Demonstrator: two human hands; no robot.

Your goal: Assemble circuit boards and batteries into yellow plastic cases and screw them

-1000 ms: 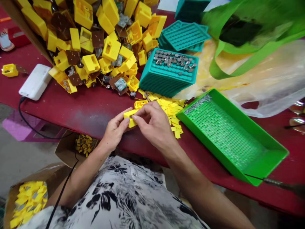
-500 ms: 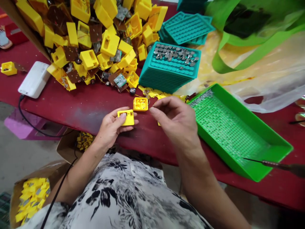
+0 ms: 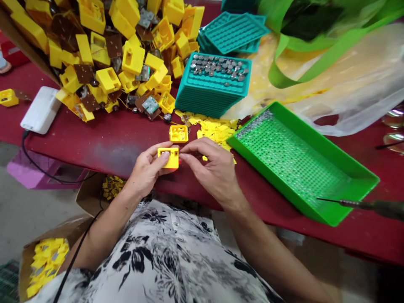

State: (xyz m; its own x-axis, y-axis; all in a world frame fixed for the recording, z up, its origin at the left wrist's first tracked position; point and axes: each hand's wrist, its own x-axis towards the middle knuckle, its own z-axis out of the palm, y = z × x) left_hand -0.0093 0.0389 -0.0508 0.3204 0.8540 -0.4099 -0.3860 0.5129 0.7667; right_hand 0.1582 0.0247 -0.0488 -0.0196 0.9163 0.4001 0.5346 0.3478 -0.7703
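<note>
My left hand grips a small yellow case, thumb on its face. My right hand is at the case's right edge, thumb and forefinger pinched together; anything between them is too small to make out. Just behind the case, an open yellow housing with parts inside lies on the dark red table. Small flat yellow pieces are scattered behind my right hand.
Yellow housings with circuit boards pile up at the back left. Teal trays hold round metal cells. A green basket stands right, a screwdriver over its near end. A white power bank lies left.
My right hand has moved left and down to the case in my left hand. The camera view has shifted, so the table items appear further left.
</note>
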